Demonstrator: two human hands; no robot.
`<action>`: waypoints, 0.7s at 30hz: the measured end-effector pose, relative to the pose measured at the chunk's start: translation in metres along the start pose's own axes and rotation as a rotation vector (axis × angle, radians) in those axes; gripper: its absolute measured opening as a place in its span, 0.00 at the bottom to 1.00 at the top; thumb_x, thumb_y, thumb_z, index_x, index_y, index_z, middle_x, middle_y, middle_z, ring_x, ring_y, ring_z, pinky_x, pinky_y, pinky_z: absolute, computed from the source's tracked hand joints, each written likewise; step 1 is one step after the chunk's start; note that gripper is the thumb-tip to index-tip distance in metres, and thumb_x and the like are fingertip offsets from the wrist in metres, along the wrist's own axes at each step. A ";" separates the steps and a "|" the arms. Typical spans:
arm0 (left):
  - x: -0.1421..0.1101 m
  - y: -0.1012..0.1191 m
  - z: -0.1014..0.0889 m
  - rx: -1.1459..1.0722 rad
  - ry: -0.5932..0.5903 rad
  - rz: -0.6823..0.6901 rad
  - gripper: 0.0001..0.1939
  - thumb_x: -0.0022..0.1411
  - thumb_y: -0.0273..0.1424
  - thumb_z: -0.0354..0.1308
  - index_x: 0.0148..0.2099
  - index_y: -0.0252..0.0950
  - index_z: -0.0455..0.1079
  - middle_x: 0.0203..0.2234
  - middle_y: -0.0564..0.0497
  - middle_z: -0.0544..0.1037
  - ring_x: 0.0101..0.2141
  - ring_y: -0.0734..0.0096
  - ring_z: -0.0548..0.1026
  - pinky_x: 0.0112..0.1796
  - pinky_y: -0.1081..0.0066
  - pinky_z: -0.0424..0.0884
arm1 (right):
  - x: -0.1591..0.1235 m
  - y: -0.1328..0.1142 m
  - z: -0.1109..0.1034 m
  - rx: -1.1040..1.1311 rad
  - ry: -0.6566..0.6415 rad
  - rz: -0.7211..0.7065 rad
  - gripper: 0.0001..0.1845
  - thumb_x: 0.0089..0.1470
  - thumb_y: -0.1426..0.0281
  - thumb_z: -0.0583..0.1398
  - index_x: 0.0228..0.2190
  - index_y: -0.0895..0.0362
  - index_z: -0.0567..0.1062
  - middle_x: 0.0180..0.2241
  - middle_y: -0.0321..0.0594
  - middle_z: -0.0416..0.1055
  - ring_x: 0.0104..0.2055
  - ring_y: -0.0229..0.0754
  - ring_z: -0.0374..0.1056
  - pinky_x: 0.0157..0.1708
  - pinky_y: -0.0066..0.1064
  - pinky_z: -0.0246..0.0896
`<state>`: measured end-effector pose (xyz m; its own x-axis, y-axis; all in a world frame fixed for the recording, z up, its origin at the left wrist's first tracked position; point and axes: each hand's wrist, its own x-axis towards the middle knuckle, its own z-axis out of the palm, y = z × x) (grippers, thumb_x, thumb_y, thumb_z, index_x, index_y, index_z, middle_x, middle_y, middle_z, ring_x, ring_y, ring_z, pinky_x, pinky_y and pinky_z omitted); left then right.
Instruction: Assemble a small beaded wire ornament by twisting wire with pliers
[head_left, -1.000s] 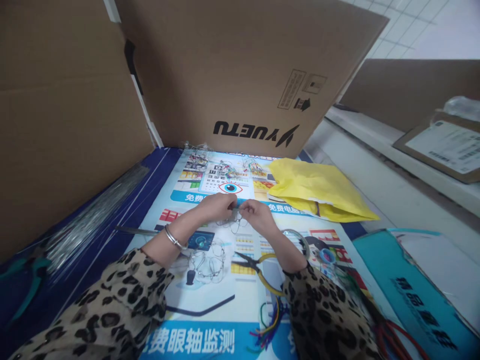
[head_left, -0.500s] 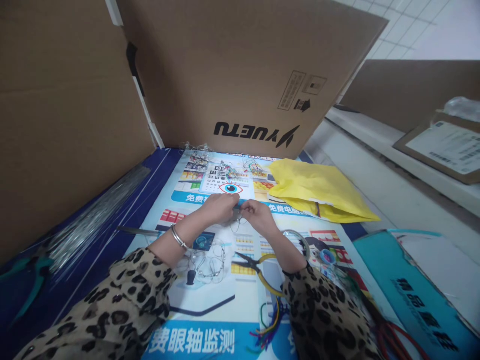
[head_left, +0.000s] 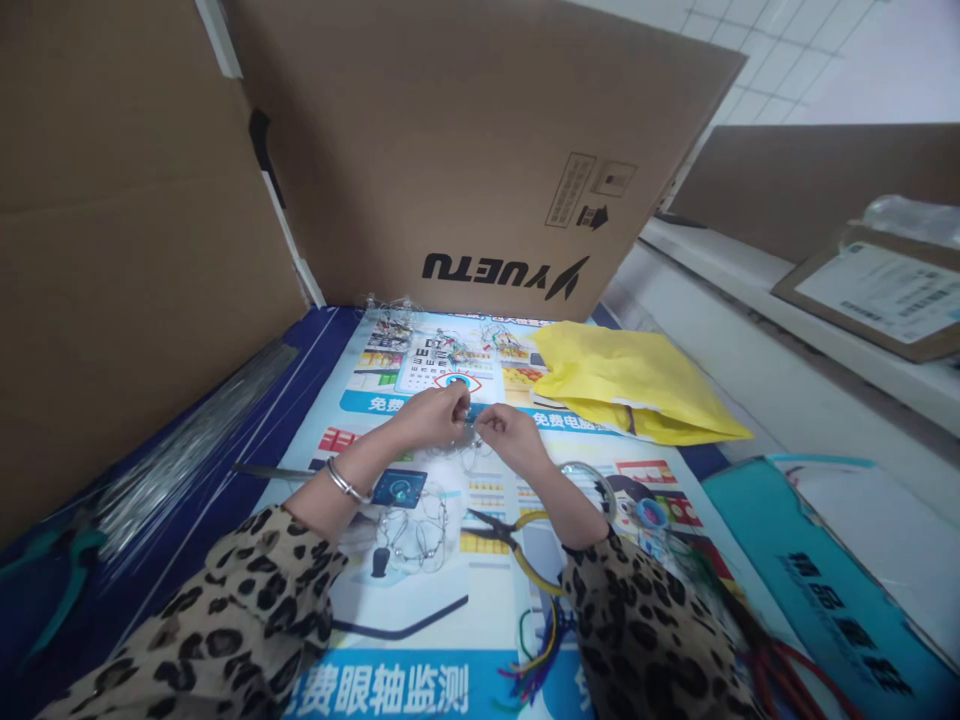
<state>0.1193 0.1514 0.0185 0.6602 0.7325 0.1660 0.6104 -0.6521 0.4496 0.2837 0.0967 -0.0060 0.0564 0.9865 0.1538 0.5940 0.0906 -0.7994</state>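
My left hand [head_left: 442,412], with a silver bangle on its wrist, is closed in a pinch over the printed sheet. Close beside it on the right, my right hand [head_left: 513,436] pinches too. A thin looped wire [head_left: 474,456] hangs between and just below the fingertips; its finer details are too small to make out. Nearer to me, under the left forearm, lies a tangle of beaded wire [head_left: 416,530]. Yellow-handled pliers [head_left: 521,555] rest open-jawed beside the right forearm, and a bunch of coloured cords [head_left: 541,650] lies below them.
Cardboard panels [head_left: 465,150] stand behind and at the left. A yellow bag [head_left: 637,385] lies at the back right, near a teal box [head_left: 832,580]. Red-handled scissors or pliers [head_left: 787,670] are at the lower right. At left are a bundle of clear strands [head_left: 187,460] and teal-handled pliers [head_left: 79,560].
My hands have drawn slightly apart, the left shifting a little to the left. The whole view has shifted slightly as the head moved.
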 end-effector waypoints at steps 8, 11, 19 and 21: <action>0.002 -0.001 -0.008 -0.083 0.090 0.100 0.07 0.47 0.22 0.52 0.32 0.37 0.61 0.27 0.54 0.72 0.29 0.72 0.70 0.31 0.75 0.62 | 0.002 0.005 0.001 0.114 0.034 -0.032 0.04 0.43 0.69 0.58 0.25 0.55 0.72 0.20 0.31 0.65 0.22 0.34 0.58 0.23 0.26 0.53; 0.000 -0.001 -0.012 -0.104 0.106 0.099 0.07 0.48 0.23 0.52 0.32 0.37 0.61 0.27 0.55 0.71 0.29 0.72 0.70 0.31 0.75 0.63 | 0.002 0.005 0.002 0.170 0.057 -0.049 0.05 0.44 0.68 0.58 0.26 0.55 0.72 0.21 0.31 0.66 0.22 0.34 0.59 0.23 0.26 0.54; -0.007 0.005 -0.019 -0.140 0.110 0.067 0.09 0.50 0.23 0.52 0.36 0.38 0.62 0.26 0.55 0.72 0.28 0.72 0.71 0.30 0.74 0.62 | 0.000 -0.001 0.000 0.228 0.099 -0.089 0.06 0.45 0.66 0.59 0.27 0.55 0.73 0.22 0.33 0.66 0.23 0.34 0.58 0.24 0.26 0.56; -0.007 0.005 -0.020 -0.160 0.112 0.061 0.08 0.50 0.23 0.52 0.35 0.38 0.62 0.26 0.55 0.72 0.28 0.72 0.71 0.30 0.74 0.62 | 0.000 -0.003 0.000 0.223 0.114 -0.096 0.06 0.45 0.66 0.59 0.27 0.55 0.73 0.22 0.33 0.66 0.23 0.34 0.57 0.24 0.26 0.55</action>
<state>0.1093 0.1469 0.0377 0.6355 0.7159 0.2893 0.4877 -0.6626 0.5685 0.2822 0.0961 -0.0040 0.1057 0.9515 0.2890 0.4099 0.2231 -0.8844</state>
